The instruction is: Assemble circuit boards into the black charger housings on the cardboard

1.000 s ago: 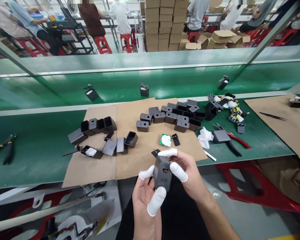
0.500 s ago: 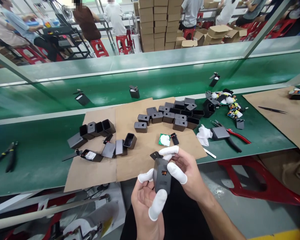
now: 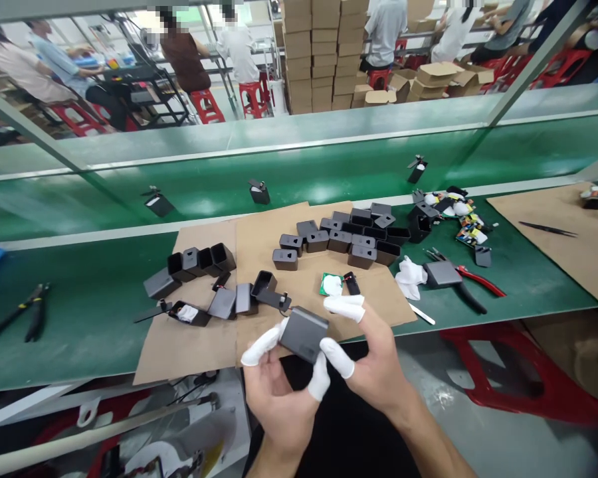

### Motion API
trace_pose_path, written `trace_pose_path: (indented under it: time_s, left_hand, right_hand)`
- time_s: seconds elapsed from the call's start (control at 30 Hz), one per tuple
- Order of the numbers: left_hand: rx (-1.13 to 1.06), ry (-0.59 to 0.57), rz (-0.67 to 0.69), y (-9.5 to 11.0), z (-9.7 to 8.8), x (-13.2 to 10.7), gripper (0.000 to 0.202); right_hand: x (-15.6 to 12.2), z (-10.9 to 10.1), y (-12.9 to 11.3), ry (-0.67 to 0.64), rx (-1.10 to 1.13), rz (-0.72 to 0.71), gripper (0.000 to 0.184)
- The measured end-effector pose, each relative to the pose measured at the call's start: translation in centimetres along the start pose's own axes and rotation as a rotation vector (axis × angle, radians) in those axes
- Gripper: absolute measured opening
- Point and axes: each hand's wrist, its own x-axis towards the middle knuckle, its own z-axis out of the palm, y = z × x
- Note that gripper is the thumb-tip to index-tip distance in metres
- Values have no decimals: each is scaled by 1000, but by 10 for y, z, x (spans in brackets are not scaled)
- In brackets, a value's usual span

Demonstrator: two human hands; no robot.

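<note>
A dark grey plastic charger case (image 3: 305, 334) is tilted above the front edge of the bench. My left hand (image 3: 284, 392) grips it between thumb and fingers, which wear white finger cots. A loose black end cover (image 3: 274, 298) sticks out past the far left end of the case. My right hand (image 3: 373, 358), also in white finger cots, is beside the case's right end with thumb and forefinger apart; the thumb is at the corner, and whether it touches I cannot tell. Beyond lies a green circuit board (image 3: 331, 285) with a white patch, next to a small black part (image 3: 351, 283).
Several dark cases (image 3: 339, 241) stand on cardboard (image 3: 219, 352); more (image 3: 199, 262) sit at left. Pliers (image 3: 478, 279) and circuit parts (image 3: 471, 226) lie right, other pliers (image 3: 38, 312) left. A red stool (image 3: 503, 378) is below right. People sit beyond the green partition.
The case has turned from upright to lying sideways, its end cover now pointing left. My right hand has let its fingers come away, and my left hand has moved slightly left.
</note>
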Motion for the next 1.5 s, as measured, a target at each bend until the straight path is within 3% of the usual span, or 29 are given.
trace_pose_path:
  time_s: [0.1, 0.2, 0.33, 0.47, 0.57, 0.77, 0.93, 1.03, 1.13, 1.5]
  left_hand:
    - [329, -58, 421, -28, -5, 24, 64]
    - [408, -201, 493, -46, -10, 37, 57]
    - [345, -311, 439, -49, -15, 38, 59]
    - [224, -343, 183, -50, -20, 31, 68]
    - [128, -347, -12, -56, -24, 27, 64]
    - [-81, -265, -217, -65, -31, 26, 52]
    - [-142, -239, -259, -76, -34, 23, 50]
    - [-148, -166, -280, -78, -29, 17, 45]
    - [-136, -49, -285, -76, -20, 13, 43]
    - [-164, 10, -313, -84, -12, 14, 50]
  right_hand:
    - [-1, 23, 10, -75, -32, 10, 62]
    - [-2, 50, 25, -86, -36, 49, 65]
    - [-9, 70, 48, 33, -92, -31, 47]
    - [-21, 73, 63, 58, -193, -154, 61]
    - [-25, 70, 65, 59, -229, -182, 64]
    - [-26, 66, 59, 144, -214, -206, 59]
    - [-25, 77, 54, 277, -16, -78, 39]
    - [-24, 80, 50, 241, 39, -40, 27]
    - [-22, 80, 50, 187, 32, -6, 26]
    - [-11, 82, 65, 195, -194, -267, 38]
